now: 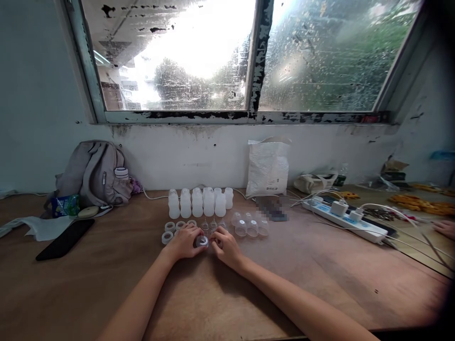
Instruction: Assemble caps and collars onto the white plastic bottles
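My left hand (pixel 184 242) is closed round a white ring with a clear centre (pixel 202 241), low over the table. Just right of it, my right hand (pixel 224 244) has its fingers curled together; what they hold, if anything, is too small to make out. Several white rings (pixel 168 237) lie left of and behind my left hand. Small clear nipple-shaped pieces (pixel 205 225) stand behind the hands. Farther back are rows of frosted white bottles (pixel 185 203). Several transparent domed caps (pixel 252 228) sit to the right of my right hand.
A black phone (pixel 66 240), a white cloth (pixel 26 226) and a grey backpack (pixel 97 175) are at the left. A white bag (pixel 268 168) leans on the wall. At right lie a power strip (pixel 350 222) with cables and another person's hand (pixel 445 229).
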{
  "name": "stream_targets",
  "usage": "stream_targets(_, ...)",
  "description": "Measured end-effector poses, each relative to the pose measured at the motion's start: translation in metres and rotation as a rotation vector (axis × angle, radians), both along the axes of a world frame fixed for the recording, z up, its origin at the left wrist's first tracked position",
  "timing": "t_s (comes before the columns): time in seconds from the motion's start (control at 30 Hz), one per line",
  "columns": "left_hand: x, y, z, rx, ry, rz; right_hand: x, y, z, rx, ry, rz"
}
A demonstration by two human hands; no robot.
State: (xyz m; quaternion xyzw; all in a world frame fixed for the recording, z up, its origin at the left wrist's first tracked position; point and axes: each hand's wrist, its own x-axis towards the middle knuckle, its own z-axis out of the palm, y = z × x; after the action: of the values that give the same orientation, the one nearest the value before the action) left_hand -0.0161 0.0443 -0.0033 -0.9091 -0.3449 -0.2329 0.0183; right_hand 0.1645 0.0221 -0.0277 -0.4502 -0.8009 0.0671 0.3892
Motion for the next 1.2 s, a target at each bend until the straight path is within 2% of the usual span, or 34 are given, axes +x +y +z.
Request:
stream_targets(0.5, -0.002, 0.005, -0.005, -0.021, 0.017, 0.012, 0.0, 0.005, -0.007, -0.04, -0.02, 0.012)
stream_targets(0.73, 0.001, 0.005, -0.004, -0.043, -0.131, 0.018, 0.0, 0.005, -0.007, -0.05, -0.008, 0.017)
stream_targets(0.83, 0.004, 0.008, -0.005, -0.163, -0.32, 0.007, 0.0, 0.005, -0.007, -0.051, 0.045, 0.015)
stream_targets(1.0, 0.008, 0.012, -0.004, -0.527, -0.811, 0.028, 0.0, 0.003, -0.002, -0.092, 0.271, 0.031)
stream_targets(1.07, 0.012, 0.012, -0.006, -0.624, -0.899, 0.015, -0.001, 0.001, 0.002, -0.15, 0.343, 0.079)
stream_targets(1.2, 0.023, 0.01, -0.014, -0.744, -0.927, 0.029, -0.002, -0.001, 0.005, -0.278, 0.481, 0.154)
